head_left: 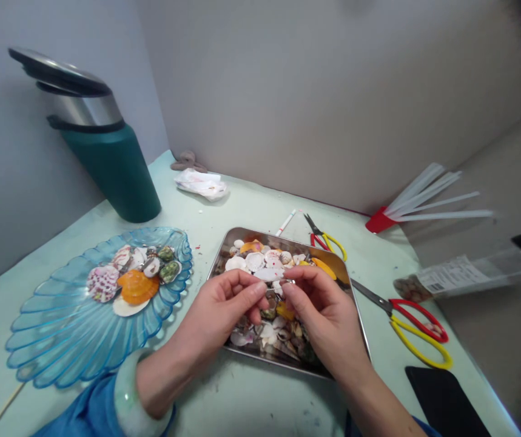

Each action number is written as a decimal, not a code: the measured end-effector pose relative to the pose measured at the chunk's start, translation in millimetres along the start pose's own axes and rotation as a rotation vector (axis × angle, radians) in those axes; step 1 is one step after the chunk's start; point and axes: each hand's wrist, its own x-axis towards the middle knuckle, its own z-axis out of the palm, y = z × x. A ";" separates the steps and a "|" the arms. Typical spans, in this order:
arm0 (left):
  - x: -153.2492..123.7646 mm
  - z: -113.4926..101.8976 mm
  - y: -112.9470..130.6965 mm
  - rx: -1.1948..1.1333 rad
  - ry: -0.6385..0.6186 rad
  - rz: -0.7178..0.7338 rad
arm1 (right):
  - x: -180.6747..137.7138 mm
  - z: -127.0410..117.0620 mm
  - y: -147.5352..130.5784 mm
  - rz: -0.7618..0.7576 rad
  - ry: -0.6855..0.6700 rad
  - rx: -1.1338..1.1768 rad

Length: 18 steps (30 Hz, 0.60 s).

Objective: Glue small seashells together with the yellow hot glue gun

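Both hands hover over a metal tray (224, 249) filled with several mixed seashells (260, 261). My left hand (224, 309) and my right hand (319, 309) meet fingertip to fingertip above the tray's middle. Their fingers are pinched together on a small item between them, too small to name. A blue shell-shaped glass dish (60, 340) lies to the left of the tray. It holds several picked shells, among them an orange scallop (136, 286) and a pink-spotted one (102, 283).
A teal flask (105, 152) with an open lid stands at the back left. Two red-and-yellow scissors (417, 328) (326, 240) lie right of the tray. A crumpled tissue (201, 183), a plastic packet (464, 276), clear sticks (424, 200) and a black phone (442, 400) are also on the table.
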 end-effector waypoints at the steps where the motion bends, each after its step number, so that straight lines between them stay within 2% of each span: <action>1: 0.1 0.0 0.0 0.005 0.004 0.003 | 0.0 0.1 -0.1 -0.003 0.003 -0.001; 18: 0.5 -0.9 -1.7 -0.036 0.025 0.026 | -0.5 0.2 -0.3 -0.125 0.050 -0.099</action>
